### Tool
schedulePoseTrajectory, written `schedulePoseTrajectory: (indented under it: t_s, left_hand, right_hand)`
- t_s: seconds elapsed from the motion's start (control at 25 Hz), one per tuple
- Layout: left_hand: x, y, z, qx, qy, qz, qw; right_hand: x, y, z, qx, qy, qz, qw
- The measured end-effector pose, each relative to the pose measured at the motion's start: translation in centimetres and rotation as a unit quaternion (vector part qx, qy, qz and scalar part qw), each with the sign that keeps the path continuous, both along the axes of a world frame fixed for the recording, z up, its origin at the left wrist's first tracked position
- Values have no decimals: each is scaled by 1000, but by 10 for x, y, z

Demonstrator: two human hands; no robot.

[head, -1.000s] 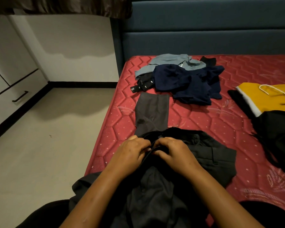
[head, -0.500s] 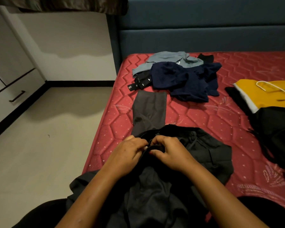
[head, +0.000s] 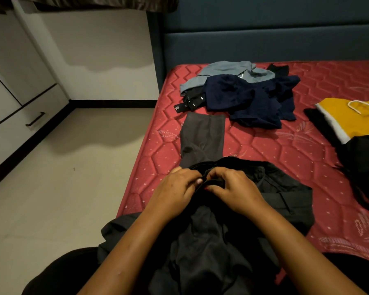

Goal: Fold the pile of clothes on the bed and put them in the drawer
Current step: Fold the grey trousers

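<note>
Dark grey trousers (head: pixel 202 141) lie on the red mattress (head: pixel 285 150) at its near left corner, one leg stretched away from me, the waist bunched in front of me and hanging over the edge. My left hand (head: pixel 175 190) and my right hand (head: pixel 237 188) sit side by side at the waistband, each pinching the dark cloth. Farther back lies a loose pile of clothes (head: pixel 249 96): grey-blue, navy and black pieces. A white drawer (head: pixel 28 118) with a black handle is in the cabinet at the left.
A yellow and white garment (head: pixel 345 116) with a white cord lies at the right over black clothing (head: pixel 366 167). A blue padded headboard (head: pixel 264 39) stands behind the bed. Pale floor (head: pixel 62 177) lies between bed and cabinet.
Both hands have stayed together at the waistband, fingers shifting slightly on the cloth. The camera has moved a little; the clothes on the bed have not moved.
</note>
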State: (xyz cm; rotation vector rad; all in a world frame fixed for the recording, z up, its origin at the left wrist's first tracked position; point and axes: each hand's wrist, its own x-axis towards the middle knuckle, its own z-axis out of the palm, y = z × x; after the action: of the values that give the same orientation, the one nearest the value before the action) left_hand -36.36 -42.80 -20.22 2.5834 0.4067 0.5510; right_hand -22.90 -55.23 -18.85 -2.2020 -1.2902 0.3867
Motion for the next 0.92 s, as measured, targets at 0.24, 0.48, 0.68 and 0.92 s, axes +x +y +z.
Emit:
schedulePoseTrajectory:
  t_s: [0.24,0.48,0.68,0.92]
  left_hand:
    - [4,1,2,-57,-23,-6,998]
    - [3,5,2,-26,7,-28,999]
    - [5,5,3,17,20,-36,999]
    - [-1,9,15,66,41,-17,997]
  right_hand:
    - [-3,1,-2,23,38,12,999]
    - [-3,0,-1,8,-4,16,1000]
    - [-3,2,-3,13,12,-11,1000]
    - [7,-3,14,6,-2,13,1000]
